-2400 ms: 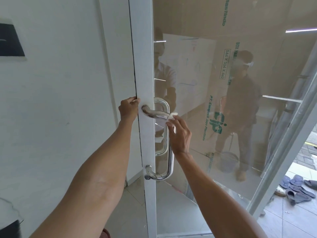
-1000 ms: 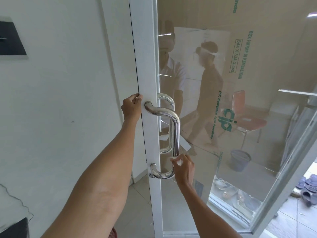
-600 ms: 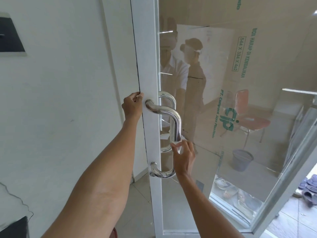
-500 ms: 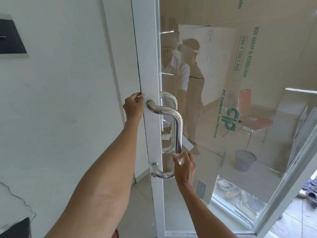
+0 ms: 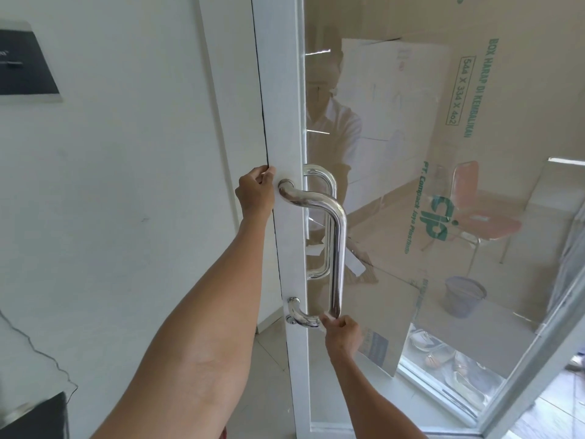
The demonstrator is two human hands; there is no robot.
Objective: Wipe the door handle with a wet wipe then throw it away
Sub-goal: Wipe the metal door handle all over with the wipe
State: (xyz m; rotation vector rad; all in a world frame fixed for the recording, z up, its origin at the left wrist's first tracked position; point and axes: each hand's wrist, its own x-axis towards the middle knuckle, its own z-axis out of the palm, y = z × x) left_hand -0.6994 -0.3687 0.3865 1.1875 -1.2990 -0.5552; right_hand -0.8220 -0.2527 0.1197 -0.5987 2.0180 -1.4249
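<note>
Right hand (image 5: pixel 343 333) presses wet wipe (image 5: pixel 326 319) to door handle (image 5: pixel 336 248) — lower bend.

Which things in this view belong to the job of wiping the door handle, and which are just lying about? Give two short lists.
Belongs to the job:
- curved polished steel door handle
- small white wet wipe, pressed to the handle's lower bend by the right hand
- left hand, gripping the white door frame's edge

Just lying about:
- blue mesh waste basket
- red plastic chair
- printed cardboard sheet
</note>
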